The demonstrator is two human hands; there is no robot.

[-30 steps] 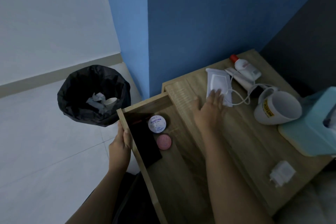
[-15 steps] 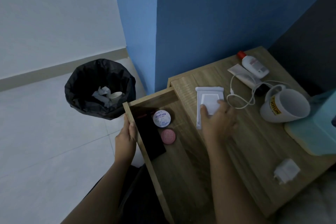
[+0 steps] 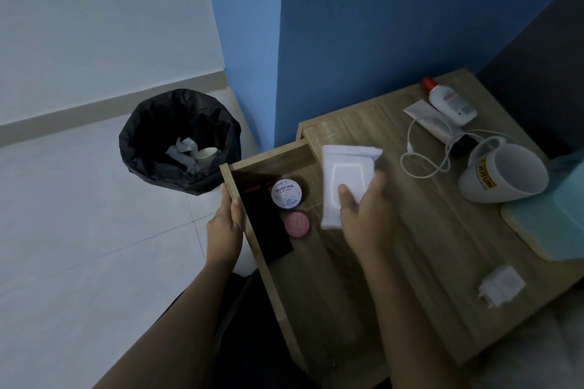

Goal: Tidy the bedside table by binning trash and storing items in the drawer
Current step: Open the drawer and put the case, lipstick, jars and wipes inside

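— How far along is it, from where you stand?

— Partway, I'd say. Nearest me, a white plug lies on the wood-grain surface, hard and blocky, not yet stored. The right hand grips a white packet, thumb on top, holding it over the seam between surface and open drawer. The left hand is closed on the drawer's front edge.

— What's already inside?

— A flat black slab, matte; a small pink round lid; a white round tin with blue print. The packet looks soft and crinkly, a flap on its face.

— And further back?

— A glossy white mug on its side, a thin looped white cable, a squeezed tube, a white bottle with a red cap, and a teal box at the edge. All left to sort.

— The trash?

— The bin, lined with a limp black bag, holds crumpled paper and a paper cup. That part seems done.
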